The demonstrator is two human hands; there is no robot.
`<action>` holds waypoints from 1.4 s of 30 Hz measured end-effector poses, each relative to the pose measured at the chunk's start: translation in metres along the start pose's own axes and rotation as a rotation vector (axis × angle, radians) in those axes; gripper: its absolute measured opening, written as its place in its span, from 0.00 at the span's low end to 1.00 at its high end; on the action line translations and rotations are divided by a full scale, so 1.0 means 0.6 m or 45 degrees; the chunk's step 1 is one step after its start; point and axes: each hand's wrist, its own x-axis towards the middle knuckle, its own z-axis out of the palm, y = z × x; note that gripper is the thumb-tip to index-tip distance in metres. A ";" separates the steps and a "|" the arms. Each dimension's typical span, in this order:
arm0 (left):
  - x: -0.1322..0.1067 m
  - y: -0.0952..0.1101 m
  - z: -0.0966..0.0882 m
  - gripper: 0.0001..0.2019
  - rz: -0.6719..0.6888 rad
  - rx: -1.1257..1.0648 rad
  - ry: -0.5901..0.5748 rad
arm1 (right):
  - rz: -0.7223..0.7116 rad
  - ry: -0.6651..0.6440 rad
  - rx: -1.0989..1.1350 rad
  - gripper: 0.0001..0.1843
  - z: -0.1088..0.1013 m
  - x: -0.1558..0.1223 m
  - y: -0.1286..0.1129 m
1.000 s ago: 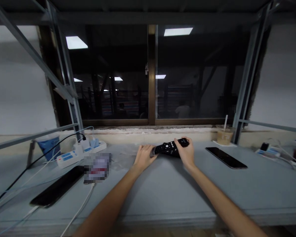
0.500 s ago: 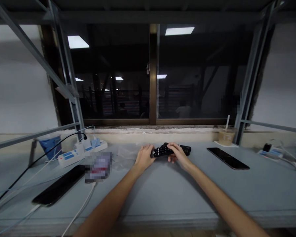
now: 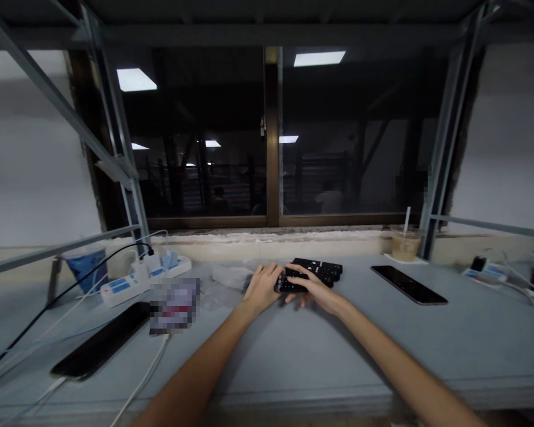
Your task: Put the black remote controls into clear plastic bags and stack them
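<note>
A black remote control (image 3: pixel 292 287) lies crosswise between my two hands, partly covered by fingers. My left hand (image 3: pixel 265 287) is closed around its left end. From the right, my right hand (image 3: pixel 315 288) grips the same remote, with fingers curled over its top and below its near edge. Just behind and to the right are more black remote controls (image 3: pixel 319 265), lying close together on the table with their buttons up; the right hand partly hides them. Crumpled clear plastic (image 3: pixel 226 277) lies beside my left hand.
On the left are a black phone (image 3: pixel 104 339), a blurred-out device (image 3: pixel 175 305), a white power strip (image 3: pixel 124 286), cables and a blue cup (image 3: pixel 85 267). To the right lie another phone (image 3: pixel 408 284) and a drink cup with a straw (image 3: pixel 404 244). Metal posts frame the table (image 3: pixel 293 362).
My right hand has moved left, closer to my left hand, with the remote drawn in between them. More of the remotes behind now show. The view has shifted slightly.
</note>
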 end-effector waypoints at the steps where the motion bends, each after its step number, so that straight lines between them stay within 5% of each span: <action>1: 0.000 -0.001 0.001 0.10 0.008 0.001 0.011 | -0.019 0.004 0.012 0.31 0.000 0.001 0.000; 11: -0.001 -0.028 0.005 0.22 -0.158 0.044 0.097 | -0.134 0.429 0.290 0.25 -0.029 0.019 -0.001; 16: -0.005 -0.049 0.000 0.19 -0.267 0.124 0.079 | -0.134 0.601 0.577 0.17 -0.044 0.014 -0.015; 23: -0.003 -0.043 -0.004 0.16 -0.190 0.064 0.106 | -0.120 0.488 0.989 0.17 -0.055 0.010 -0.026; 33: -0.001 -0.032 -0.001 0.15 -0.206 0.025 0.057 | -0.079 0.406 0.845 0.07 -0.051 0.018 -0.019; 37: -0.001 -0.030 -0.006 0.13 -0.202 -0.017 0.013 | -0.101 0.362 0.652 0.15 -0.051 0.017 -0.015; 42: -0.001 -0.024 -0.012 0.16 -0.202 -0.044 0.022 | -0.006 0.343 0.321 0.10 -0.052 0.020 0.002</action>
